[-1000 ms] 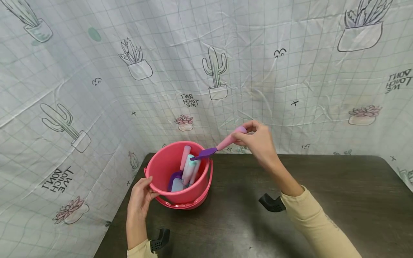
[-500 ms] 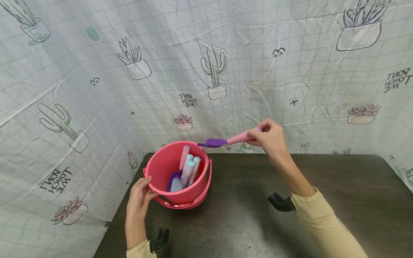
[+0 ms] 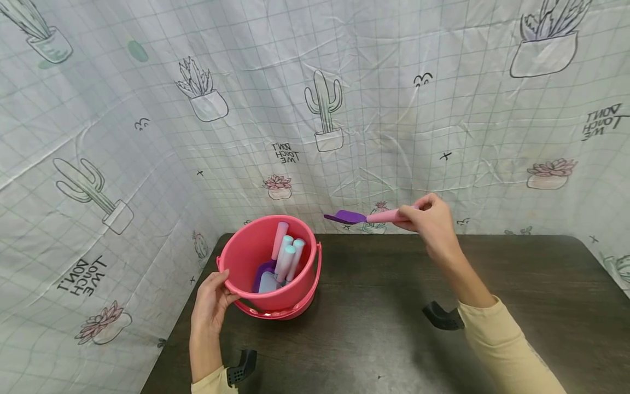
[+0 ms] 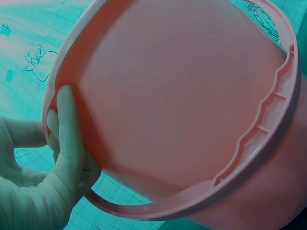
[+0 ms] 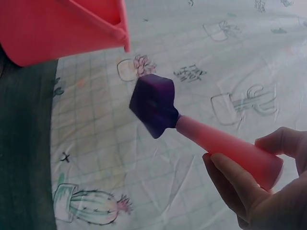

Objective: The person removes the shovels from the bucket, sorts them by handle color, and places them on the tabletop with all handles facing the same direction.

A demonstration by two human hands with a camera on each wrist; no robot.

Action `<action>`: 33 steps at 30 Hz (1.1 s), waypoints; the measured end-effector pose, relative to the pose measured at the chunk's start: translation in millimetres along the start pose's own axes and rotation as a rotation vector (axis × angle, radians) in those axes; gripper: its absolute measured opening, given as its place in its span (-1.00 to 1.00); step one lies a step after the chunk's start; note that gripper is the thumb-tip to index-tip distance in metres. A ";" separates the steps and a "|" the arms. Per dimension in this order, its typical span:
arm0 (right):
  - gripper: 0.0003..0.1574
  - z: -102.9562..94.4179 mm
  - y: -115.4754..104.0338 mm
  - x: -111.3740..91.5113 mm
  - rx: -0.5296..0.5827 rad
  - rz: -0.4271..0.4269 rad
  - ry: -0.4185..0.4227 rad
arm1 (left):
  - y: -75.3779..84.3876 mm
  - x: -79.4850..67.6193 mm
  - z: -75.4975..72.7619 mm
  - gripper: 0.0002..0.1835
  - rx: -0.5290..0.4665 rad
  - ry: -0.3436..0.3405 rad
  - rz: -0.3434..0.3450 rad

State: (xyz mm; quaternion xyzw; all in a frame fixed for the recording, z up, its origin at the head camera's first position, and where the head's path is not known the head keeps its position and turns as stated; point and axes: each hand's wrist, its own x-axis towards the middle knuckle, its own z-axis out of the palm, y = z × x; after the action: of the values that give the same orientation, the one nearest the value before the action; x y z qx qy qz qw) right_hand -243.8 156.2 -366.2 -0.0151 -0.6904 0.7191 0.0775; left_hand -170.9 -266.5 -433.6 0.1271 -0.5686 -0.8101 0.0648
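Note:
My right hand [image 3: 435, 224] pinches the end of a pink handle on a small toy shovel [image 3: 384, 216]. Its purple blade points left, held in the air to the right of a pink bucket [image 3: 248, 249]. In the right wrist view the shovel [image 5: 216, 140] shows fully, thumb and fingers around its handle end. My left hand [image 3: 210, 303] grips the bucket's left rim, the thumb [image 4: 69, 124] lying inside. The bucket leans toward me. Inside stand another pink-handled tool [image 3: 279, 241] with a purple end and several pale handles [image 3: 284, 265] with teal tips; their lower ends are partly hidden.
The bucket stands at the left of a dark wooden table [image 3: 364, 312]. Its handle [image 3: 275, 314] hangs down at the front. A white curtain [image 3: 394, 109] printed with cacti rises right behind the table and along its left side.
My right hand has drawn the shovel up out of the bucket opening and away to the right, its blade swinging nearly level. My left hand keeps hold of the rim.

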 end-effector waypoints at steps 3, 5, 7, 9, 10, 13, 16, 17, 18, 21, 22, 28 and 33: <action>-0.77 -4.4 5.5 2.6 0.040 0.025 0.004 | -0.4 0.1 -0.8 -0.85 0.005 0.003 -0.004; -0.76 -6.4 8.4 3.8 0.066 0.039 0.002 | -0.6 0.0 -1.2 -0.85 0.010 0.007 -0.008; -0.77 -8.6 11.3 4.8 0.076 0.052 -0.002 | -0.7 0.4 -1.5 -0.86 0.007 0.009 -0.013; -0.79 -11.2 13.7 5.3 0.088 0.077 -0.014 | -0.8 0.5 -1.6 -0.86 0.009 0.013 -0.017; -0.81 -12.6 14.9 5.3 0.117 0.097 -0.027 | -0.8 0.5 -1.5 -0.86 0.009 0.016 -0.020; -0.73 -17.0 18.5 6.0 0.209 0.175 -0.074 | -0.7 0.7 -1.4 -0.86 0.010 0.020 -0.023; -0.64 -20.1 22.2 6.8 0.287 0.254 -0.120 | -0.5 0.5 -1.2 -0.86 0.008 0.017 -0.021; -0.63 -20.8 23.6 7.4 0.302 0.274 -0.140 | -0.5 0.6 -1.3 -0.86 0.009 0.015 -0.019; -0.63 -21.3 24.8 7.9 0.309 0.292 -0.164 | -0.4 0.6 -1.3 -0.86 0.007 0.013 -0.018; -0.72 -22.1 28.7 9.8 0.323 0.343 -0.255 | -0.2 0.5 -1.3 -0.85 0.005 0.011 -0.015; -0.77 -22.7 30.0 10.2 0.311 0.363 -0.293 | -0.2 0.5 -1.3 -0.85 0.006 0.013 -0.016; -0.24 -26.2 37.2 10.4 0.199 0.377 -0.505 | -0.1 0.4 -1.0 -0.86 0.014 0.016 -0.022; -0.31 -25.2 41.0 8.9 0.195 0.324 -0.544 | 0.5 0.4 -0.5 -0.86 0.013 0.017 -0.023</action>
State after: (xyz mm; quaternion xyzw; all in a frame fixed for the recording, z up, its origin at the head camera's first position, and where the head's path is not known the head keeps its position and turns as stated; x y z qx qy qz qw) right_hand -253.0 181.0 -407.4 0.0754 -0.6023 0.7625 -0.2239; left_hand -171.2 -267.2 -433.3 0.1410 -0.5719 -0.8059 0.0592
